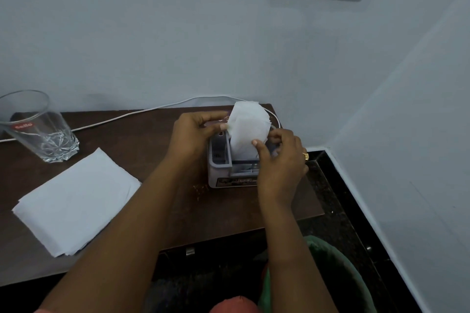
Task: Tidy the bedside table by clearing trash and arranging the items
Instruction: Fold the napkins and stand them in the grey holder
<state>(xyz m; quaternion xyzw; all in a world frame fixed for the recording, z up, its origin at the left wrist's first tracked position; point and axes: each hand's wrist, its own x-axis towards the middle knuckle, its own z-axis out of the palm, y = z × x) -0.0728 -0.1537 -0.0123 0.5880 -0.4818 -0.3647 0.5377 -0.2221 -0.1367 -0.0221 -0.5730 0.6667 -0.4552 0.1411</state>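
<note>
Brown bench (152, 150) | tissues (248, 126) stand upright in holder (218, 160) | left hand (193, 132) and right hand (282, 157) pinch their opposite edges | judged light, limp, tearable: grip the stack edges together

Glass (40, 129): set at the far left of the counter (122, 145).
Napkin stack (76, 201): laid before the glass (nearer the front edge).
Holder (220, 160): placed right of both, towards the rear.
Tissue (248, 127): stood upright in the holder.
Cable (127, 115): run along the counter's back edge.
</note>
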